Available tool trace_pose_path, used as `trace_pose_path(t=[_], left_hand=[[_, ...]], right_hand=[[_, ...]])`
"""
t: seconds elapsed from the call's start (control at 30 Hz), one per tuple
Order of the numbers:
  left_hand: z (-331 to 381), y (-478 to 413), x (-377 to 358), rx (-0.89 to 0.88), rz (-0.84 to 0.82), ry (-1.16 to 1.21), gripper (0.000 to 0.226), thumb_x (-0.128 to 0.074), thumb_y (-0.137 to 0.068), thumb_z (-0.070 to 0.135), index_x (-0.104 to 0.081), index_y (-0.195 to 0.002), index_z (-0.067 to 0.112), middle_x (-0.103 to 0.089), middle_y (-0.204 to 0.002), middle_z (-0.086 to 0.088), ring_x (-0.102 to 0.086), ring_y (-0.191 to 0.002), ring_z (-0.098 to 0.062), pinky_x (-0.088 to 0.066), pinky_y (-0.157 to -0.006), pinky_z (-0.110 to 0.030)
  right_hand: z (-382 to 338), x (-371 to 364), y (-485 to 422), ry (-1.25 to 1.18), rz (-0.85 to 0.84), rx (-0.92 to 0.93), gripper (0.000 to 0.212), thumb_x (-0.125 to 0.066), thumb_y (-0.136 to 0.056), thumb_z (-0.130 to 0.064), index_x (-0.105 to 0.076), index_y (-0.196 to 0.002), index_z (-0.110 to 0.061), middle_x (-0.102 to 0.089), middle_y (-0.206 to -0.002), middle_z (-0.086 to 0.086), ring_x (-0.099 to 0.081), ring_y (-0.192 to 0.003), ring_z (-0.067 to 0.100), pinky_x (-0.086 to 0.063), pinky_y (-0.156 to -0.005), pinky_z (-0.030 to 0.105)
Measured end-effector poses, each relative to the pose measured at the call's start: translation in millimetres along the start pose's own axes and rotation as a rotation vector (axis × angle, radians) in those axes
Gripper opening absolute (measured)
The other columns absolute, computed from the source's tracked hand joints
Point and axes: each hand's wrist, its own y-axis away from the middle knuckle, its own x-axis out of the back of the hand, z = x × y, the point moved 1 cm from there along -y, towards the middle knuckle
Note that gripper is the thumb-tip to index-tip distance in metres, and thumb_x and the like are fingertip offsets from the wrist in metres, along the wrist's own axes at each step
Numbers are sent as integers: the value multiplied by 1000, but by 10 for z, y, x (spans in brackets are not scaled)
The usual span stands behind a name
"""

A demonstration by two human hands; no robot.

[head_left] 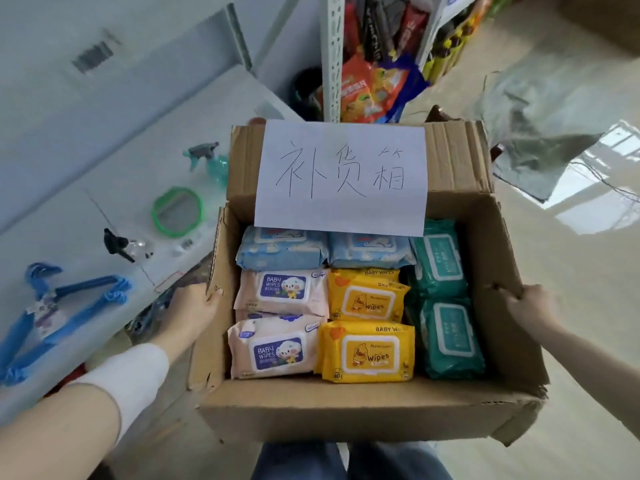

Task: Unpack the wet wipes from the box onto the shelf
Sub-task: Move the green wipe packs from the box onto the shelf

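Observation:
An open cardboard box (363, 414) hangs in front of me, held off the floor. My left hand (194, 313) grips its left wall and my right hand (530, 311) grips its right wall. Inside lie several wet wipe packs: blue ones (282, 252) at the back, pink ones (273, 348) at the left, yellow ones (369, 351) in the middle, green ones (450, 337) at the right. A white handwritten paper sign (341, 176) covers the back flap. The white shelf (104, 188) runs along my left.
On the shelf lie blue hangers (65, 306), a green-rimmed round item (177, 212), a teal spray bottle (207, 159) and a small clear sprayer (126, 245). Behind the box stands a metal rack post (330, 57) with snack bags (377, 84). Glossy floor at right.

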Motion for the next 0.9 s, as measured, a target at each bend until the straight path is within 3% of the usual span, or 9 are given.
trace_pose_path(t=[0.27,0.43,0.5,0.6,0.9], left_hand=[[1426,-1358,19,-330,-91,-90,33,-57,-90,17,-51,-63,0,-60,-72,-28,-53,-67,-33,-32,-60,-34],[2402,-2091,-117,-516,-121,-187,31,-56,-91,17,-63,-80,-11,-64,-87,-33,-60,-87,-43,-42,-71,-40],[2746,-2303,-199,-557,-139,-211,31,-55,-91,18,-64,-83,-11,-64,-89,-34,-60,-88,-43,-44,-72,-41],[3129,-2557,-339,-597,-123,-256,30,-55,-92,18,-64,-87,-11,-64,-89,-34,-60,-87,-44,-44,-73,-41],[3782,-3267,-693,-631,-142,-324,29,-55,-92,18,-65,-88,-8,-65,-86,-29,-60,-83,-40,-43,-71,-39]], right_hand=[[254,251,-356,-78,48,-310,33,-53,-94,-24,-61,-93,8,-52,-73,14,-41,-53,22,-30,-48,30],[349,169,-624,-141,87,-472,37,-51,-94,-28,-59,-85,7,-48,-78,16,-46,-74,30,-35,-65,32],[359,138,-764,-183,77,-528,40,-50,-94,-30,-60,-85,8,-53,-78,20,-52,-77,35,-37,-65,33],[337,109,-1003,-250,79,-580,42,-49,-94,-30,-62,-97,9,-63,-95,28,-58,-94,41,-42,-71,35],[150,72,-1719,-286,83,-634,42,-47,-95,-28,-59,-106,10,-60,-110,29,-55,-105,42,-44,-82,39]])
